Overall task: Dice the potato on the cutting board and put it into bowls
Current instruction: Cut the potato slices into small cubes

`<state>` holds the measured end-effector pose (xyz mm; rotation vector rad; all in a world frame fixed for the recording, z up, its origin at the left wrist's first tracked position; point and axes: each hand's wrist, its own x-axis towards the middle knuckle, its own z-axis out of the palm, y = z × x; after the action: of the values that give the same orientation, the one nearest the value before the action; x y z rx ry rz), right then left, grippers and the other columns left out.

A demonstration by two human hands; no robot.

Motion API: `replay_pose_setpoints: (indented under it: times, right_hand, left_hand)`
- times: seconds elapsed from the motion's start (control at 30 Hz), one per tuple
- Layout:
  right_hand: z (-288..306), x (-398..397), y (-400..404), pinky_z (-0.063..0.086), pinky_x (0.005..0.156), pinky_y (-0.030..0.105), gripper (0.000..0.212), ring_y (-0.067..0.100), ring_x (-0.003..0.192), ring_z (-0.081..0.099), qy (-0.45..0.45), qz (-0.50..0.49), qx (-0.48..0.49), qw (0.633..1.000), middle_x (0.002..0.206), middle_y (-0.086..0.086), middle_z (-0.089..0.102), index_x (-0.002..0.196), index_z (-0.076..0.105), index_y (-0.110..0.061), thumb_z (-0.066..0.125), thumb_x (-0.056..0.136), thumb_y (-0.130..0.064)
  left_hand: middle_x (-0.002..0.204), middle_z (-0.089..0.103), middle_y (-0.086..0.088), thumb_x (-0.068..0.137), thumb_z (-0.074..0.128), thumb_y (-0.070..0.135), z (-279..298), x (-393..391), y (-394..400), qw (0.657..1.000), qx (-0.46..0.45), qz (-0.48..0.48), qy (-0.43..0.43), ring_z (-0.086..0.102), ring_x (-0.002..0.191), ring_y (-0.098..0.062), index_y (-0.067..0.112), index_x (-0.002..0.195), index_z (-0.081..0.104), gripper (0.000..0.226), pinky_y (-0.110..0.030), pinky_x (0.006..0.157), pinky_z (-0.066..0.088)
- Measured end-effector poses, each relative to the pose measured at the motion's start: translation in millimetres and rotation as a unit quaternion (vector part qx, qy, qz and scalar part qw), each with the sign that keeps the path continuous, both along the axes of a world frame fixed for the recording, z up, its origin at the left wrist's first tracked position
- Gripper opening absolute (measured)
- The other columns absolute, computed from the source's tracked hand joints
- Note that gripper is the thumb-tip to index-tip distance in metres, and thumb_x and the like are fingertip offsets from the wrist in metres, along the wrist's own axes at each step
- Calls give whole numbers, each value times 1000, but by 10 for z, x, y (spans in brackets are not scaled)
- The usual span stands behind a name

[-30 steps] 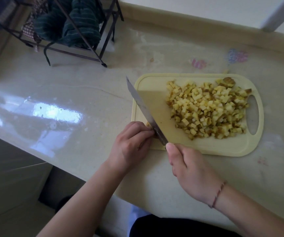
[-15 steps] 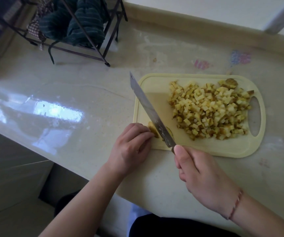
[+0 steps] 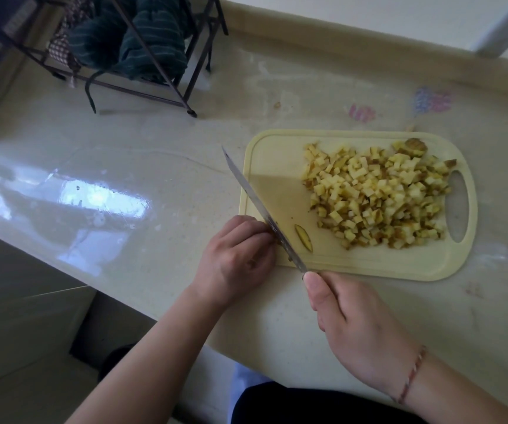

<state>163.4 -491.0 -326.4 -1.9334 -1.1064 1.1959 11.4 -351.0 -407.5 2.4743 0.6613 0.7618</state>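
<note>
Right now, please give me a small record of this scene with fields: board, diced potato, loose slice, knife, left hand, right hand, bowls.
board: pale yellow cutting board on the counter
diced potato: pile of cubes on the board's right half
loose slice: one potato slice just right of the blade
knife: blade angled across the board's left edge
left hand: left hand curled at the blade, likely holding a potato piece
right hand: right hand grips the knife handle
bowls: none in view
</note>
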Motion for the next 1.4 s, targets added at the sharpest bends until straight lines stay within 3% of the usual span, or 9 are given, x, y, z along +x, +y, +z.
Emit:
replay_pose_setpoints:
  times: [0.4, 0.8, 0.9, 1.0, 1.17, 1.4]
  right_hand:
    - [-46, -16, 29, 35, 51, 20, 48, 8, 54, 51, -37, 6, 1, 999, 48, -5, 46, 62, 42, -26, 24, 88, -63]
    - [-108, 23, 170, 34, 50, 21, 55, 7, 54, 47, -25, 9, -21, 999, 51, -6, 44, 64, 45, -19, 21, 85, -63]
    - [-130, 72, 212, 31, 46, 25, 58, 8, 43, 37, 31, 0, -31, 999, 48, -6, 39, 64, 43, -14, 25, 85, -66]
    - [-181, 171, 292, 28, 37, 22, 57, 10, 36, 32, 156, -47, -89, 983, 50, 0, 38, 72, 46, -13, 30, 88, -65]
    - [-127, 331, 291, 29, 39, 17, 56, 12, 34, 26, 370, -87, -125, 916, 52, 4, 33, 77, 46, -13, 38, 85, -68]
    - [30, 661, 288, 27, 35, 14, 57, 8, 28, 20, 527, -168, -118, 824, 51, 0, 26, 72, 44, -16, 28, 93, -67]
  left_hand:
    - [93, 74, -14, 84, 76, -4, -27, -15, 7, 1000, 4, -4, -3, 69, 84, -33, -4, 87, 77, 3, -38, 77, 57]
    - [92, 73, -13, 86, 74, -2, -67, -27, -14, 1000, 23, 11, -6, 67, 84, -30, -3, 85, 77, 3, -30, 81, 56]
    - [92, 73, -11, 85, 75, -2, -65, -13, -22, 999, 31, 15, -5, 66, 83, -29, -2, 84, 77, 2, -30, 80, 56]
    - [94, 73, -10, 87, 75, 0, -38, -1, -19, 999, 28, 12, 8, 66, 85, -28, 0, 87, 77, 2, -30, 81, 56]
    - [93, 72, -8, 88, 74, 4, 45, 30, -12, 999, 30, -1, 37, 63, 85, -25, 3, 86, 77, 4, -32, 76, 55]
    - [92, 70, -8, 88, 74, 3, 297, 35, 136, 1000, 21, 0, 14, 65, 84, -26, 1, 90, 76, 3, -30, 76, 54]
